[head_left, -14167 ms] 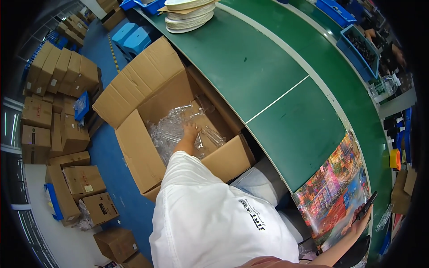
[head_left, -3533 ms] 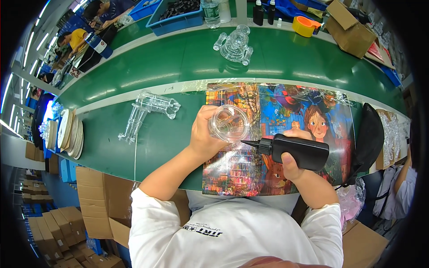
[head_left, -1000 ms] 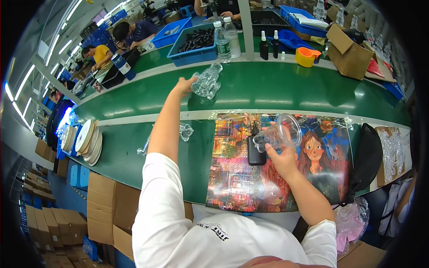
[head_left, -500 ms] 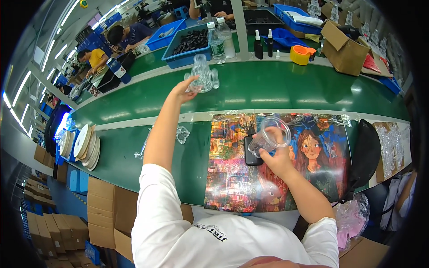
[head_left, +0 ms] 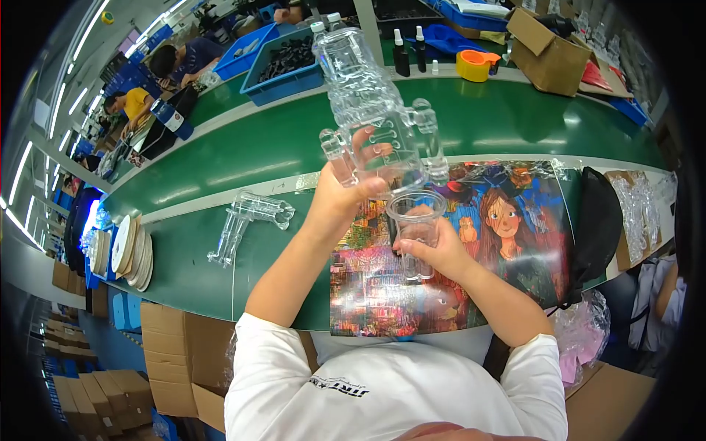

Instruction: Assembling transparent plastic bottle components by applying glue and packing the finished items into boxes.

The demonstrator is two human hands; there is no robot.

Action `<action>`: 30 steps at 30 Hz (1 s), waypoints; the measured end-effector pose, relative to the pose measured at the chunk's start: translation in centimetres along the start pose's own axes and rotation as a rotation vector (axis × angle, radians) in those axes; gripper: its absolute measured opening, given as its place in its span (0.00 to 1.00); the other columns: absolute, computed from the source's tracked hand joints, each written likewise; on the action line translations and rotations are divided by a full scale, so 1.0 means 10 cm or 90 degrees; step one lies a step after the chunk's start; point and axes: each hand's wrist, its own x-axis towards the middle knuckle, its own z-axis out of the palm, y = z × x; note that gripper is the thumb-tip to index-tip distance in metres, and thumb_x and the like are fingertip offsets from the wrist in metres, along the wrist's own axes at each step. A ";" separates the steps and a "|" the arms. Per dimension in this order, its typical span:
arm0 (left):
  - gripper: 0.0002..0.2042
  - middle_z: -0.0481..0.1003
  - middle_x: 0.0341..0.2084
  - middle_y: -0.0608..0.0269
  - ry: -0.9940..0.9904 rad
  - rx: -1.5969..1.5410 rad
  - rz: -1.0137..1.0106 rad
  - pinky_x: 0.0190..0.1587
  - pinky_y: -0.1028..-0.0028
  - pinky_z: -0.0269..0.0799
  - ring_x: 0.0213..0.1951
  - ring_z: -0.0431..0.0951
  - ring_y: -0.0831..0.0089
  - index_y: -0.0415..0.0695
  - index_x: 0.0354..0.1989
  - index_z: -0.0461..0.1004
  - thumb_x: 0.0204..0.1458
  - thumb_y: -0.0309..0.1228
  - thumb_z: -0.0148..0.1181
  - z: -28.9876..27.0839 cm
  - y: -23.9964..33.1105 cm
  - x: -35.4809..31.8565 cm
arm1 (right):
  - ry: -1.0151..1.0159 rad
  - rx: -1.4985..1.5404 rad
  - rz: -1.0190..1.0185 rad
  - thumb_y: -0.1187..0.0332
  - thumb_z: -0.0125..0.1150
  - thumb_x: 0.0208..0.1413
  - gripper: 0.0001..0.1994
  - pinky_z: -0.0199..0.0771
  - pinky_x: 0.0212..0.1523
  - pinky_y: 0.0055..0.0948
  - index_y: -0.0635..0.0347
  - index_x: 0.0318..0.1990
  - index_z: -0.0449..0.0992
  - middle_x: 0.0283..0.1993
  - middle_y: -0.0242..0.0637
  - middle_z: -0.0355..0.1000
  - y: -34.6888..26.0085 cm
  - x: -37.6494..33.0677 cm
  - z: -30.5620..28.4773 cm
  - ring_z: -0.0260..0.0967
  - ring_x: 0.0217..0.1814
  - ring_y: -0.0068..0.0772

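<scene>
Since half a second ago, the clear plastic moulding (head_left: 375, 110) has been drawn back from the far side of the green bench (head_left: 220, 169) and is now held up above the picture mat (head_left: 456, 257), close to the clear cup (head_left: 415, 228). The left hand (head_left: 346, 195) is closed around the moulding's lower end; the right hand (head_left: 434, 253) is wrapped around the cup's base. Both pieces are judged light, rigid, smooth and somewhat brittle, so they are best gripped on thick bodies rather than thin prongs. A second moulding (head_left: 246, 224) lies on the bench.

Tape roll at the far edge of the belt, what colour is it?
The tape roll is orange with a yellow rim, seen in the head view.
</scene>
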 end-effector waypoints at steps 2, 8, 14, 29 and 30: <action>0.42 0.64 0.51 0.52 -0.010 0.025 0.000 0.54 0.62 0.66 0.52 0.70 0.58 0.39 0.61 0.52 0.36 0.29 0.71 0.10 -0.03 -0.03 | 0.006 -0.002 -0.007 0.71 0.61 0.51 0.19 0.69 0.44 0.27 0.61 0.48 0.62 0.40 0.37 0.72 -0.02 -0.01 0.00 0.70 0.42 0.25; 0.46 0.65 0.50 0.53 0.002 0.084 0.001 0.54 0.60 0.66 0.51 0.70 0.57 0.40 0.60 0.53 0.32 0.37 0.74 0.28 -0.02 -0.08 | 0.018 0.011 -0.010 0.71 0.63 0.50 0.20 0.68 0.44 0.23 0.62 0.49 0.64 0.44 0.31 0.68 -0.07 -0.05 0.04 0.66 0.43 0.19; 0.40 0.65 0.53 0.53 -0.017 0.070 -0.031 0.53 0.62 0.69 0.52 0.70 0.61 0.37 0.58 0.56 0.35 0.28 0.72 0.23 -0.08 -0.12 | 0.004 -0.031 -0.018 0.71 0.62 0.50 0.19 0.69 0.42 0.24 0.61 0.48 0.63 0.39 0.33 0.70 -0.06 -0.04 -0.01 0.69 0.41 0.21; 0.38 0.65 0.53 0.52 -0.038 0.103 -0.056 0.53 0.61 0.70 0.52 0.69 0.60 0.35 0.57 0.58 0.36 0.28 0.72 0.24 -0.09 -0.14 | 0.022 -0.027 -0.024 0.69 0.64 0.50 0.18 0.68 0.43 0.22 0.61 0.46 0.66 0.39 0.29 0.69 -0.05 -0.06 0.01 0.67 0.41 0.18; 0.38 0.65 0.53 0.52 -0.038 0.103 -0.057 0.53 0.61 0.70 0.52 0.69 0.60 0.35 0.57 0.58 0.36 0.28 0.72 0.25 -0.08 -0.15 | 0.027 -0.032 -0.033 0.69 0.64 0.50 0.18 0.68 0.43 0.22 0.61 0.46 0.66 0.39 0.29 0.69 -0.05 -0.06 0.01 0.67 0.41 0.18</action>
